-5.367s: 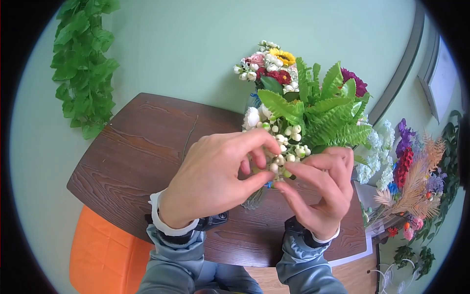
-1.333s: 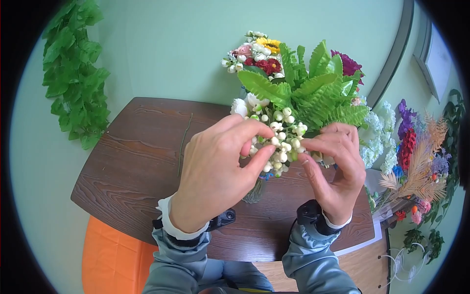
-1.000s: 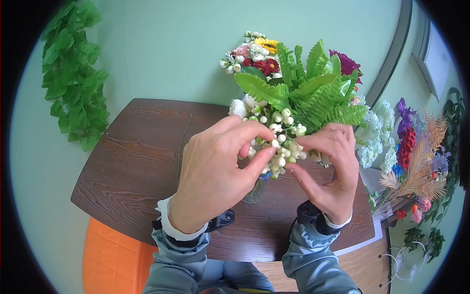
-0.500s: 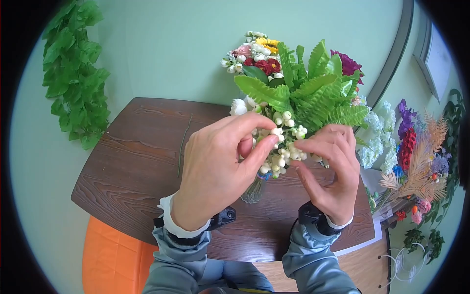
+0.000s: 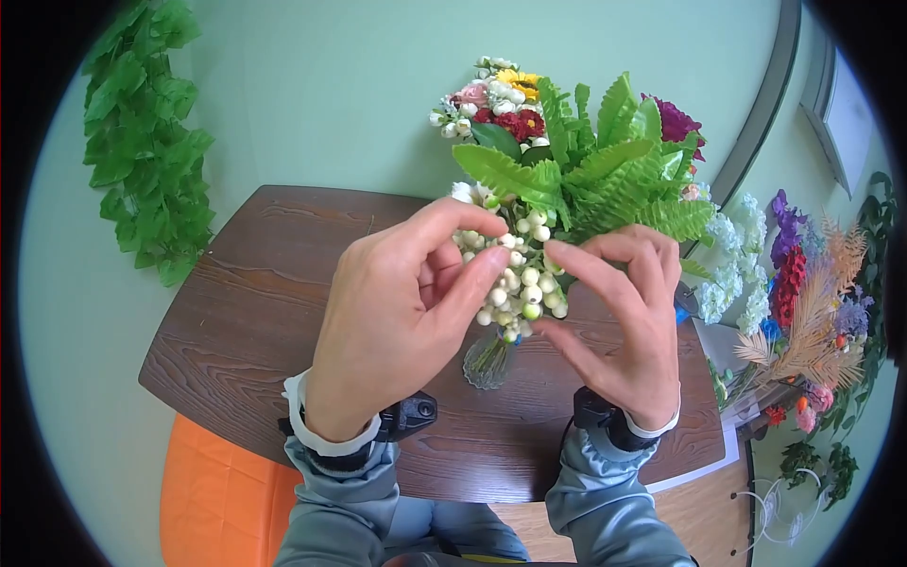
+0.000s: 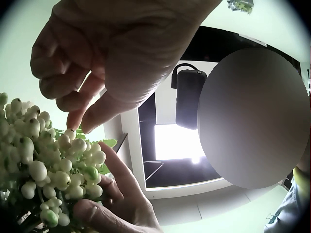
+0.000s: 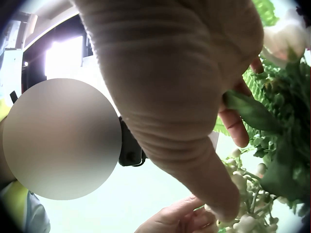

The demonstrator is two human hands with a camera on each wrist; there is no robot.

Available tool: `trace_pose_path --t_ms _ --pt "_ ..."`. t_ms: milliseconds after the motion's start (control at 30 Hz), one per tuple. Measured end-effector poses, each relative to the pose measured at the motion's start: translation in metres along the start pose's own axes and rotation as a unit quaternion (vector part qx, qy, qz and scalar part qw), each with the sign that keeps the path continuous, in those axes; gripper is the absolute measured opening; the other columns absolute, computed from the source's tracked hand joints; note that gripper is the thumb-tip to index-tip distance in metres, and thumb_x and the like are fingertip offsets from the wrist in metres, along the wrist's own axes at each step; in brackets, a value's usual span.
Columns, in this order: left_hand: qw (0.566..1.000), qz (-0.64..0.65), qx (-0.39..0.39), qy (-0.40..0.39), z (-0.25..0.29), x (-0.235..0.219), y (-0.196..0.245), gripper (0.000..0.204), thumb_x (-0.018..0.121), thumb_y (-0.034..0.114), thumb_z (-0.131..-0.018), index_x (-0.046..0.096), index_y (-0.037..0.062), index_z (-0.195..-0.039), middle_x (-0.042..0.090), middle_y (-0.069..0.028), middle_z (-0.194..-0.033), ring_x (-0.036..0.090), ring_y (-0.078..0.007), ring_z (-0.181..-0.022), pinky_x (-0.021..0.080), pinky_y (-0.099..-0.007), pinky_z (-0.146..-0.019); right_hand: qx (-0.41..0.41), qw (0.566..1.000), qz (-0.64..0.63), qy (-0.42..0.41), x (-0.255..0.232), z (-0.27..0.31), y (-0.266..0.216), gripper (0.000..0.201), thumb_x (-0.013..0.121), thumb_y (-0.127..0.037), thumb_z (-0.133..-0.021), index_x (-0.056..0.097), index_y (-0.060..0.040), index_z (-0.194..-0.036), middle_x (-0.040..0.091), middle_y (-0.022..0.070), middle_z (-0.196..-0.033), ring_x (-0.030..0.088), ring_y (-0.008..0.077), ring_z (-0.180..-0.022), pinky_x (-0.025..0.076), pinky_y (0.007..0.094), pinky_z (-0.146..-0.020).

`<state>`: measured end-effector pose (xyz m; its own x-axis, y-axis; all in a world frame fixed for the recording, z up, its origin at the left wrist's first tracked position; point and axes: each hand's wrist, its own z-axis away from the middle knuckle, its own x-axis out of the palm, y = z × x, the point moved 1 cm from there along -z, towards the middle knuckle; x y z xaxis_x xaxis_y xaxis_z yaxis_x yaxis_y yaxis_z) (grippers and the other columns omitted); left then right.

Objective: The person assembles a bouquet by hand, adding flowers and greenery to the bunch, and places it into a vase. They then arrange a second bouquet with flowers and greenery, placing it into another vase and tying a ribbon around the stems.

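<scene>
In the head view, a glass vase [image 5: 488, 362] holds a bouquet with white berries [image 5: 530, 294], green fern leaves [image 5: 614, 194] and white flowers. My left hand [image 5: 390, 317] pinches a berry at the cluster's upper left between thumb and index finger; the left wrist view shows those left fingertips [image 6: 80, 127] at the berries [image 6: 36, 170]. On the other side, my right hand [image 5: 628, 317] curves beside the cluster, index finger and thumb spread apart, their tips at its edge. In the right wrist view the right thumb [image 7: 221, 194] lies against the berries [image 7: 246, 222].
Behind the berries stand mixed flowers [image 5: 515, 104] with a sunflower. The dark wooden table [image 5: 246, 312] has a thin green stem partly behind the left hand. Green vines [image 5: 151, 142] hang at the left, an orange seat [image 5: 217, 491] is below, and colourful flowers [image 5: 789, 283] stand at the right.
My left hand has moved left and slightly up, from one berry bunch to its present hold. The right thumb and index finger have spread wider. The berry cluster has shifted, and more of the vase shows.
</scene>
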<state>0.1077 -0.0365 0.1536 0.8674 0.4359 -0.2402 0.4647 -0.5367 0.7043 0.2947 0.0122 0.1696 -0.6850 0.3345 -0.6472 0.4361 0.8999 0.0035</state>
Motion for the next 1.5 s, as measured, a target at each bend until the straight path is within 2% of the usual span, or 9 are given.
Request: trace_pose_path --t_ms 233,400,600,733,767,900,1133,1333,1500 --pt "0.999 -0.035 -0.002 -0.031 0.001 -0.008 -0.003 0.020 0.062 0.003 -0.083 0.062 0.0046 -0.102 0.045 0.0065 -0.060 0.035 0.0008 -0.051 0.028 -0.0165 -0.046 0.007 0.999 0.031 0.043 0.002 0.002 0.006 0.049 0.070 0.000 -0.059 0.065 -0.0176 -0.105 0.056 0.0000 -0.088 0.045 0.0256 -0.094 0.031 0.0396 -0.087" --pt "0.985 -0.124 -0.028 -0.120 0.002 -0.021 0.002 0.054 0.068 0.003 -0.072 0.051 0.0095 -0.123 0.048 0.0005 -0.071 0.040 -0.0047 -0.052 0.034 -0.0191 -0.047 0.009 0.999 0.036 0.033 -0.001 0.002 0.001 0.046 0.070 0.001 -0.061 0.066 -0.0174 -0.102 0.059 0.0001 -0.092 0.046 0.0264 -0.096 0.032 0.0398 -0.087" --pt "0.988 -0.132 -0.007 -0.085 0.002 -0.014 -0.004 0.067 0.073 0.005 -0.066 0.048 0.0110 -0.128 0.052 -0.0069 -0.097 0.053 -0.0130 -0.064 0.046 -0.0252 -0.055 -0.046 0.969 0.013 0.243 -0.003 0.006 -0.020 0.036 0.071 0.003 -0.057 0.071 -0.0151 -0.089 0.063 0.0006 -0.088 0.049 0.0275 -0.095 0.039 0.0379 -0.080" --pt "0.989 -0.130 0.013 -0.076 0.000 -0.010 -0.010 0.065 0.073 0.006 -0.066 0.049 0.0111 -0.126 0.054 -0.0072 -0.096 0.055 -0.0139 -0.065 0.048 -0.0260 -0.057 -0.030 0.977 -0.099 0.185 0.008 0.009 -0.029 0.037 0.074 0.001 -0.054 0.071 -0.0144 -0.088 0.064 0.0056 -0.085 0.054 0.0140 -0.062 0.044 0.0255 -0.057" --pt "0.987 -0.136 0.008 -0.083 0.000 -0.010 -0.009 0.063 0.073 0.006 -0.066 0.050 0.0110 -0.125 0.055 -0.0075 -0.096 0.055 -0.0139 -0.064 0.047 -0.0257 -0.057 -0.106 0.977 -0.083 0.165 0.012 0.003 -0.019 0.036 0.075 0.001 -0.056 0.071 -0.0129 -0.089 0.064 0.0065 -0.087 0.052 0.0102 -0.053 0.041 0.0217 -0.046" --pt "0.986 -0.132 0.009 -0.101 0.002 -0.013 -0.007 0.058 0.073 0.006 -0.068 0.053 0.0103 -0.122 0.057 -0.0069 -0.095 0.054 -0.0118 -0.059 0.046 -0.0243 -0.053 -0.051 0.992 -0.089 0.076 0.016 0.003 -0.014 0.031 0.071 0.006 -0.063 0.070 -0.0082 -0.091 0.063 0.0078 -0.092 0.057 0.0133 -0.057 0.045 0.0232 -0.047" --pt "0.992 -0.064 -0.010 -0.107 0.003 -0.017 0.001 0.051 0.072 0.004 -0.070 0.056 0.0104 -0.118 0.058 -0.0043 -0.093 0.052 -0.0066 -0.055 0.041 -0.0203 -0.046 0.055 0.994 -0.066 0.071 -0.002 0.006 -0.011 0.035 0.059 0.016 -0.067 0.069 -0.0053 -0.093 0.060 0.0090 -0.090 0.060 0.0136 -0.064 0.047 0.0239 -0.051" --pt "0.991 -0.116 0.000 -0.066 0.002 -0.017 -0.002 0.046 0.072 0.003 -0.069 0.060 0.0100 -0.113 0.057 -0.0026 -0.093 0.051 -0.0056 -0.058 0.041 -0.0191 -0.047 0.069 0.992 -0.060 0.087 -0.004 0.007 -0.006 0.034 0.057 0.015 -0.069 0.069 -0.0056 -0.092 0.061 0.0071 -0.090 0.057 0.0110 -0.065 0.045 0.0223 -0.050" --pt "0.985 -0.125 0.037 -0.113 0.004 -0.015 -0.003 0.053 0.075 0.008 -0.067 0.057 0.0122 -0.117 0.058 -0.0039 -0.091 0.052 -0.0094 -0.058 0.043 -0.0233 -0.048 0.078 0.991 -0.066 0.088 -0.005 0.008 -0.005 0.034 0.056 0.016 -0.068 0.069 -0.0055 -0.092 0.061 0.0075 -0.090 0.057 0.0108 -0.064 0.044 0.0223 -0.050"
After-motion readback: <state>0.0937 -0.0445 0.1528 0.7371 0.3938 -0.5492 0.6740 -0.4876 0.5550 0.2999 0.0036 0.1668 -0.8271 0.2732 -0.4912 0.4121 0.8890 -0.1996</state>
